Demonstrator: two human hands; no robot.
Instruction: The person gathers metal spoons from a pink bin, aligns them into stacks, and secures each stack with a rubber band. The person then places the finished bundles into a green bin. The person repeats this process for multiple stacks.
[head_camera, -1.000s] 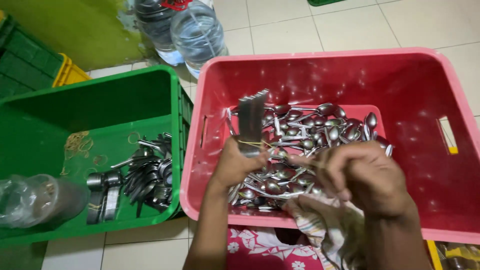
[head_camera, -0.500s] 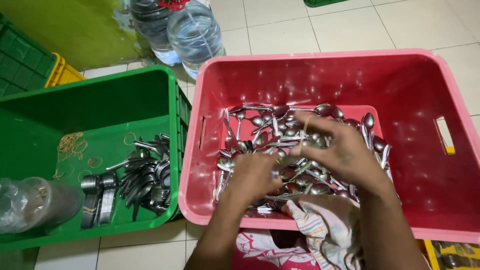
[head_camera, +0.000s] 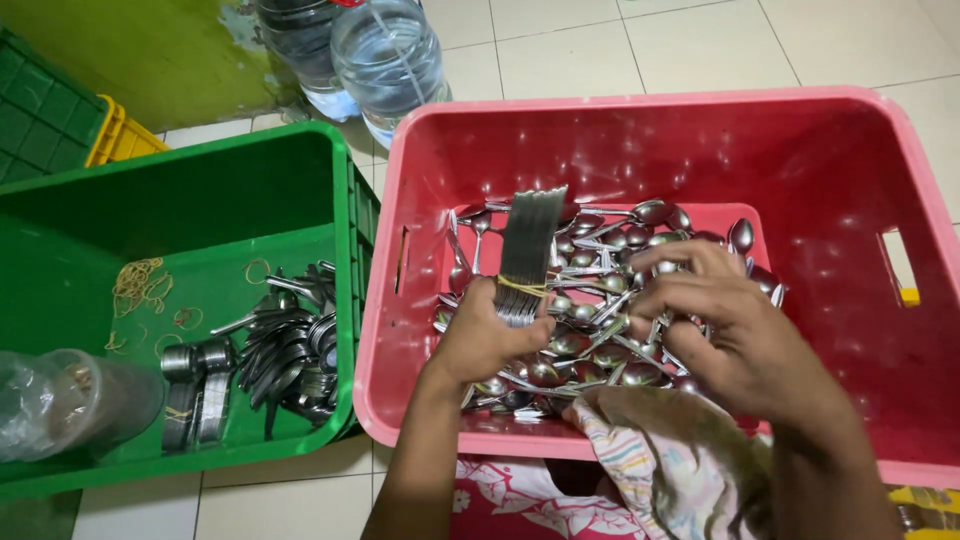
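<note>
My left hand (head_camera: 487, 340) grips a bundle of metal spoon handles (head_camera: 528, 250) bound with a rubber band, held upright over the red crate (head_camera: 640, 125). My right hand (head_camera: 735, 335) hovers over the heap of loose steel spoons (head_camera: 600, 300) in that crate, fingers curled among them; whether it holds one I cannot tell. A patterned cloth (head_camera: 660, 465) lies draped under my right wrist at the crate's near rim.
To the left stands a green crate (head_camera: 190, 190) with banded spoon bundles (head_camera: 285, 350), loose rubber bands (head_camera: 140, 285) and a clear plastic bag (head_camera: 60, 400). Water jugs (head_camera: 385, 55) stand behind on the tiled floor. A yellow crate (head_camera: 120, 135) sits far left.
My left hand went down into the spoon pile and has come back up with the banded bundle upright. My right hand shifted slightly right over the spoons.
</note>
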